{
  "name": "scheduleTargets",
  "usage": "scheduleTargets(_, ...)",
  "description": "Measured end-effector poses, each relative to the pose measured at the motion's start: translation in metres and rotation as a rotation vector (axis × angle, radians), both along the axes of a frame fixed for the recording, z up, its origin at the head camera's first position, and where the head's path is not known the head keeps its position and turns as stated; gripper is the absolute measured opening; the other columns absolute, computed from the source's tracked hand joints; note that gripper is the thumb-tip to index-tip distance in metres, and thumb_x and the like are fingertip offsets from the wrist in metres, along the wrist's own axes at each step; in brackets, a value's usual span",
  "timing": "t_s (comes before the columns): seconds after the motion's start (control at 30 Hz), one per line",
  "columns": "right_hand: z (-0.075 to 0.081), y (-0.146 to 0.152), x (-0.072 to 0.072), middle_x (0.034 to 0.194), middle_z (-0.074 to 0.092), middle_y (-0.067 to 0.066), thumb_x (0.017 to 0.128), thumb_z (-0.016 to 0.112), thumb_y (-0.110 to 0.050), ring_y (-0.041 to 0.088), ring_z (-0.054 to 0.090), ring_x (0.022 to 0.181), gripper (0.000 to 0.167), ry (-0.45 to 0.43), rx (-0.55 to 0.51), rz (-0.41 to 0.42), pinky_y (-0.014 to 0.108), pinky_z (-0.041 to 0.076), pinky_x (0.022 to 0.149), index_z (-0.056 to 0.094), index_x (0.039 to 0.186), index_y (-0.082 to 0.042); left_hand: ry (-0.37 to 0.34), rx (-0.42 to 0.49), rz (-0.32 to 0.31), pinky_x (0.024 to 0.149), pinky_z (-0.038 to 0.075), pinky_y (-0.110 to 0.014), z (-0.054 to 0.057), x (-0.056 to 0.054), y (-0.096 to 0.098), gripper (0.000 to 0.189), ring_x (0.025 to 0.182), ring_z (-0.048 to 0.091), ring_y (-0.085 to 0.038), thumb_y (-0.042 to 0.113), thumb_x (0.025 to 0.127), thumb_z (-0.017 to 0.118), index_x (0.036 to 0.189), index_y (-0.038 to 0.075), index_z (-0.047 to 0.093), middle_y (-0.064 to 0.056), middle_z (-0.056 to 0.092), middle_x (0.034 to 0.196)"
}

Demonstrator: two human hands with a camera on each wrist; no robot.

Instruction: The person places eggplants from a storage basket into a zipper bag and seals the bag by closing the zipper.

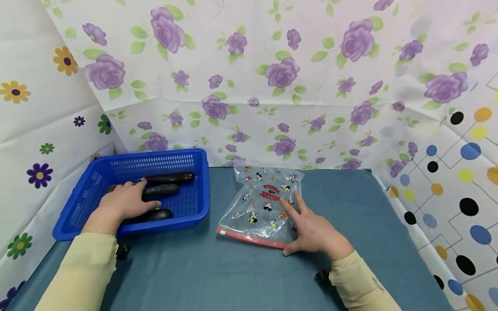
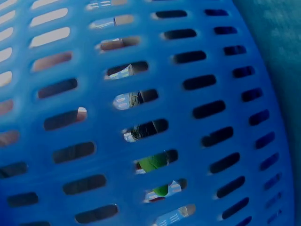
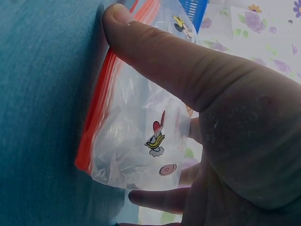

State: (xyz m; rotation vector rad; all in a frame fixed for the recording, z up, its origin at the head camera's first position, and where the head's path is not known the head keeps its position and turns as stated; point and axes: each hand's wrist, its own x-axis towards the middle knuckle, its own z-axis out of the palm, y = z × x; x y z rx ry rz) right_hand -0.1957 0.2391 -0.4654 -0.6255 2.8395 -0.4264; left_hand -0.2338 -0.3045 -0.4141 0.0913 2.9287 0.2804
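Observation:
Several dark eggplants (image 1: 171, 177) lie in a blue perforated basket (image 1: 202, 185) on the left. My left hand (image 1: 122, 202) reaches over the front rim and rests among them, its thumb stretched out above the nearest eggplant (image 1: 160, 214); the fingertips are partly hidden. In the left wrist view, the basket's slotted wall (image 2: 178, 108) fills most of the picture. A clear zip bag (image 1: 260, 207) with cartoon prints lies flat, its red zip edge (image 1: 253, 238) toward me. Across its right side my right hand (image 1: 317, 231) is spread, the thumb at the red edge (image 3: 96, 113).
A blue-green cloth (image 1: 218, 276) covers the table. Behind it hangs a flowered sheet (image 1: 253, 86), with a dotted sheet (image 1: 459, 181) along the right side. Small black objects (image 1: 323, 276) show beside both wrists.

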Motion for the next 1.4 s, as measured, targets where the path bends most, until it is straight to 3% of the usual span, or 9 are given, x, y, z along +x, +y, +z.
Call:
scheduleTargets(0.4,-0.001,-0.001,0.001,0.184,-0.011,0.022,0.071,0.1,-0.067,0.062,0.045,0.149,0.145,-0.011,0.003,-0.004,0.063,0.06,0.085,0.014,0.181,-0.029,-0.036,0.013,0.037,0.108,0.034,-0.088,0.0,0.001,-0.003,0.097,0.142,0.028,-0.079,0.054,0.106,0.069,0.164,-0.016,0.035,-0.054,0.033,0.157)
scheduleTargets(0.7,-0.001,-0.001,0.0,0.184,-0.011,0.023,0.071,0.1,-0.068,0.063,0.045,0.148,0.145,-0.013,0.004,0.001,0.064,0.06,0.087,0.014,0.181,-0.029,-0.04,-0.001,0.073,0.103,0.04,-0.087,0.002,0.003,-0.006,0.09,0.135,0.034,-0.077,0.048,0.106,0.071,0.158,-0.019,0.041,-0.055,0.034,0.152)
scheduleTargets(1.1,-0.001,-0.001,0.0,0.184,-0.011,0.022,0.07,0.1,-0.068,0.061,0.046,0.148,0.146,-0.012,0.008,-0.005,0.064,0.06,0.087,0.013,0.181,-0.03,-0.055,0.015,0.121,0.099,0.041,-0.086,0.001,0.003,-0.02,0.092,0.129,0.034,-0.075,0.054,0.106,0.068,0.15,-0.023,0.043,-0.059,0.032,0.146)
scheduleTargets(1.4,-0.002,-0.001,0.0,0.184,-0.011,0.023,0.071,0.1,-0.066,0.06,0.046,0.149,0.145,0.001,0.004,0.003,0.061,0.061,0.084,0.013,0.181,-0.029,-0.131,0.033,0.184,0.104,0.037,-0.087,0.0,0.007,-0.025,0.115,0.132,0.03,-0.08,0.075,0.106,0.055,0.154,-0.027,0.032,-0.062,0.024,0.147)
